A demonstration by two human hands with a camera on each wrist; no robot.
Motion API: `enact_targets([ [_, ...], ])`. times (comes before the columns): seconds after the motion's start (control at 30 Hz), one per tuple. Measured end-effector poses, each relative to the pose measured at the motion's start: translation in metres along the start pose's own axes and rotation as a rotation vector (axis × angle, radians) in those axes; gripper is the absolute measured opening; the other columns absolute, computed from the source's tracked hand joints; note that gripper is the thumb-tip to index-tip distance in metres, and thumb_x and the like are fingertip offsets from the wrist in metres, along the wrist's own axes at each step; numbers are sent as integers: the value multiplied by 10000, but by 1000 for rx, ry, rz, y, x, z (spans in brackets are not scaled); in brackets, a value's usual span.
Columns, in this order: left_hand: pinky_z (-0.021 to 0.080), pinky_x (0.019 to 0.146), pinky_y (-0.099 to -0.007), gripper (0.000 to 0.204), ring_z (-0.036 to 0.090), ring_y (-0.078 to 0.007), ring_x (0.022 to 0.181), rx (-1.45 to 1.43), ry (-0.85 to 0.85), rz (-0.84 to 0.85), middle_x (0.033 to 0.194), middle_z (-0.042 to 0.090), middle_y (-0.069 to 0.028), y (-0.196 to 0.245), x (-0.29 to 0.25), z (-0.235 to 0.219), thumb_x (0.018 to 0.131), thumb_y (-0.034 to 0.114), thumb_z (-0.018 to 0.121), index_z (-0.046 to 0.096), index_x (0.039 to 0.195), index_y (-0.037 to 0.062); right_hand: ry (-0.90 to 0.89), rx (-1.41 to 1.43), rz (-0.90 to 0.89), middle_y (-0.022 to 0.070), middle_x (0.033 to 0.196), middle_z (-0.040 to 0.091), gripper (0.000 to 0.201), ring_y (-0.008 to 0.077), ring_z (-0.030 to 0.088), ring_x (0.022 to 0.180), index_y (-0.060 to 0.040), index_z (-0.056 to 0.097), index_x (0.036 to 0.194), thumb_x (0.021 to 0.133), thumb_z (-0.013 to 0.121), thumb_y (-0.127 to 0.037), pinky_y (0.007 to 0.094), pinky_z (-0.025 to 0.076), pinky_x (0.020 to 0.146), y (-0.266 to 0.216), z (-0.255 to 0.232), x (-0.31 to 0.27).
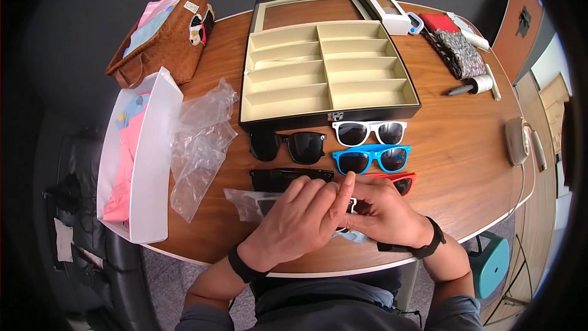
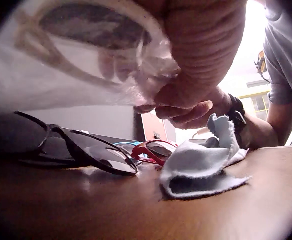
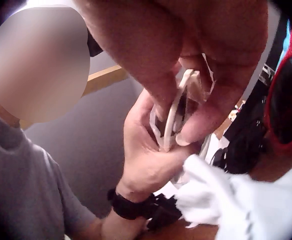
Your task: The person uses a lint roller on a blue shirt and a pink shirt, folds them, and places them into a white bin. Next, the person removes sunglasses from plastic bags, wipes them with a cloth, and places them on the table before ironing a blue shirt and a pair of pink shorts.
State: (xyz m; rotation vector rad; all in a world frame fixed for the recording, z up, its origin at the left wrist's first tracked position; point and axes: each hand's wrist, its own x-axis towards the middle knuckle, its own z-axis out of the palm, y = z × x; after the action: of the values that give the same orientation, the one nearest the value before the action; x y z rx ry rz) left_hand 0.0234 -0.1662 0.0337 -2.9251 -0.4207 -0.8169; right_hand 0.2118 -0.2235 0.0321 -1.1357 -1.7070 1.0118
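"While both hands are meeting above the near edge of the tabletop [image 1: 453,165], what is the left hand [image 1: 297,214] doing?"

"It is gripping a clear bag [image 2: 26,90], thumb and fingers bent in on it. The cream glasses [image 3: 171,120] are showing through the plastic."

"And the right hand [image 1: 389,211]?"

"It is pinching one end of the cream glasses between thumb and finger, with only the frame filling the gap."

"Where are the cream glasses sitting?"

"They are being held up off the tabletop, between the two hands, about midway along the near edge. How far they are lying inside the bag I cannot tell; fingers are covering that part."

"What is lying below?"

"A grey cloth [image 2: 193,162] is lying crumpled by the near edge, under the right hand."

"Farther in?"

"Two black pairs [image 1: 306,147] are lying on the left. To their right, the white pair [image 1: 369,127], blue pair [image 1: 372,149] and red pair [image 1: 402,186] are forming a file, the red one closest to the near edge. A case [image 1: 282,120] is standing behind them, its lid opening toward the far edge."

"The left edge?"

"A white bin [image 1: 156,171] is standing there; a basket [image 1: 165,49] is occupying the far left corner. Loose wrapping [image 1: 202,141] is lying between bin and case."

"The right edge?"

"A roller [image 1: 481,84] is lying near it, toward the far corner."
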Motion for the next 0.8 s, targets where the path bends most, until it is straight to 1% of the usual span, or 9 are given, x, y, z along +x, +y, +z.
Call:
enact_targets([
  [0.1,488,791,-414,566,582,-278,875,-54,-18,18,958,560,-151,2,0,-4,831,61,632,446,1333,-123,3,112,133,48,710,584,299,73,496,555,8,664,1033,803,799,-129,259,426,482,10,4,-6],
  [0.13,488,791,-414,566,582,-278,875,-54,-17,18,958,560,-151,2,-1,-3,831,61,632,446,1333,-123,3,110,133,48,710,584,299,73,496,555,8,664,1033,803,799,-129,259,426,482,9,4,-6],
  [0.2,459,726,-351,556,548,-213,808,-32,106,-23,919,535,-98,-1,-1,0,832,76,601,465,1334,-119,24,112,166,6,572,524,279,57,459,503,-4,666,996,802,807,-146,243,396,469,4,3,-4],
  [0.3,453,701,-346,557,552,-209,779,-62,-2,-101,894,538,-101,-2,-3,-8,835,81,597,460,1333,-126,-18,132,216,7,587,551,304,45,479,518,-4,676,1023,804,812,-165,233,390,470,0,-2,-6],
  [0.4,426,649,-322,585,528,-186,714,-87,-27,-82,828,521,-82,-1,-6,-6,826,88,594,445,1348,-133,-64,120,112,34,630,598,364,48,516,545,25,663,1089,816,804,-171,236,403,476,1,-3,-4],
  [0.47,415,634,-314,596,518,-179,697,-93,-53,-62,812,514,-74,-1,-8,-7,820,87,595,441,1352,-133,-87,222,162,44,651,614,362,53,535,566,22,665,1103,822,797,-164,235,420,495,-5,-5,-3],
  [0.53,448,668,-359,810,564,-244,708,-119,-130,-60,810,546,-125,0,-9,-10,735,204,747,394,1373,-150,-111,325,212,53,672,630,360,57,555,588,20,668,1117,828,791,-156,234,436,515,-9,-6,-2],
  [0.73,434,654,-346,876,548,-228,687,-130,-174,-72,831,542,-114,6,-7,-13,702,226,761,370,1394,-141,-117,141,125,82,720,667,178,120,620,636,-11,731,937,802,795,-108,263,490,596,-1,-7,-2],
  [0.8,434,656,-346,868,547,-227,686,-111,-179,-53,838,541,-111,11,-9,-10,710,233,756,372,1393,-139,-82,84,65,113,714,676,134,179,650,627,-8,722,861,780,795,-85,293,496,591,-4,1,-2],
])
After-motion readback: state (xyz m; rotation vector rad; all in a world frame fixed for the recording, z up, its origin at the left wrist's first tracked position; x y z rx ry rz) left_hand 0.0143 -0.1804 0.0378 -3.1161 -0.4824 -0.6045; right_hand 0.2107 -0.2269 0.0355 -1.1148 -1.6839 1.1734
